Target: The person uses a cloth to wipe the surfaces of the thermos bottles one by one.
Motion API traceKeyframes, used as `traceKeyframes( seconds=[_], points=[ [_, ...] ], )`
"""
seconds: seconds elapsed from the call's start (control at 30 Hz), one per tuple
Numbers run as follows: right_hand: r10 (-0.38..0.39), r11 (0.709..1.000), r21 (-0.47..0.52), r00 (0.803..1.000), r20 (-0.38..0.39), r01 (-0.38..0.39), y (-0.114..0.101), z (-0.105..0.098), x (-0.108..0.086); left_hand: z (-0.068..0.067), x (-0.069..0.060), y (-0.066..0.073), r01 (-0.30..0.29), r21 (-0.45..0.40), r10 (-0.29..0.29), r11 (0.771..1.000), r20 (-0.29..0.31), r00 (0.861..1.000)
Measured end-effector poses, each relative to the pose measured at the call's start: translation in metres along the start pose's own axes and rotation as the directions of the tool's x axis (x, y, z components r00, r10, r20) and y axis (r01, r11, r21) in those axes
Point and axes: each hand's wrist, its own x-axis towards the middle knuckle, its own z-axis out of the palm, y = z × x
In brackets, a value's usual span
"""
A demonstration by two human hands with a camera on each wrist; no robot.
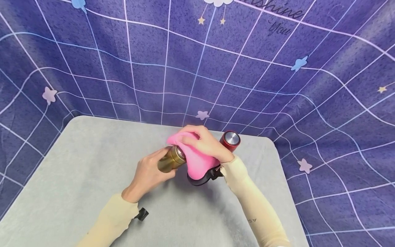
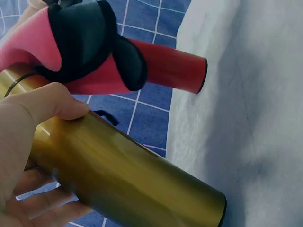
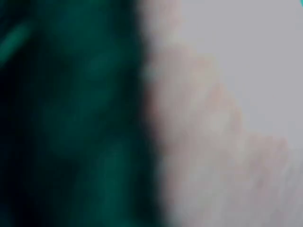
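My left hand point(image 1: 151, 171) grips a gold thermos bottle point(image 1: 168, 163), its thumb on one side. The bottle is tilted, its cap end toward the right hand. In the left wrist view the gold thermos bottle point(image 2: 128, 165) runs down to its base at lower right. My right hand point(image 1: 205, 140) holds a soft pink fabric piece point(image 1: 197, 161) with dark panels and black edging, over the bottle's cap end. In the right wrist view, a blurred dark green surface point(image 3: 85, 113) fills the left side; the hand's grip cannot be made out there.
A red thermos bottle point(image 1: 226, 144) with a silver top stands behind the right wrist, near the table's back edge. The grey table point(image 1: 102, 147) meets a purple-blue grid-patterned curtain point(image 1: 148, 75). Black wrist camera pieces point(image 1: 142, 214) project from the sleeves.
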Motion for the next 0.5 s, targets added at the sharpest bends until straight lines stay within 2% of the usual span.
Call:
traceKeyframes(
  seconds=[0.1,0.2,0.33,0.4,0.5],
  points=[
    [0.057,0.985,0.167,0.998,-0.027,-0.051,0.007,0.000,-0.005,-0.001,-0.001,0.001,0.027,-0.030,-0.026,0.999,0.011,1.000],
    [0.116,0.958,0.274,0.988,-0.097,-0.085,0.013,0.003,-0.011,-0.001,-0.001,0.002,0.046,-0.071,-0.047,0.996,-0.005,0.999],
    [0.171,0.938,0.336,0.956,-0.238,-0.084,0.018,0.010,-0.018,-0.002,-0.001,0.002,0.064,-0.174,-0.071,0.983,-0.037,0.997],
    [0.177,0.932,0.356,0.940,-0.293,-0.064,0.020,0.014,-0.020,-0.001,0.000,0.001,0.072,-0.226,-0.085,0.971,-0.046,0.995],
    [0.157,0.930,0.368,0.927,-0.340,-0.023,0.021,0.022,-0.023,-0.001,0.001,0.000,0.086,-0.278,-0.103,0.957,-0.049,0.993]
  ],
)
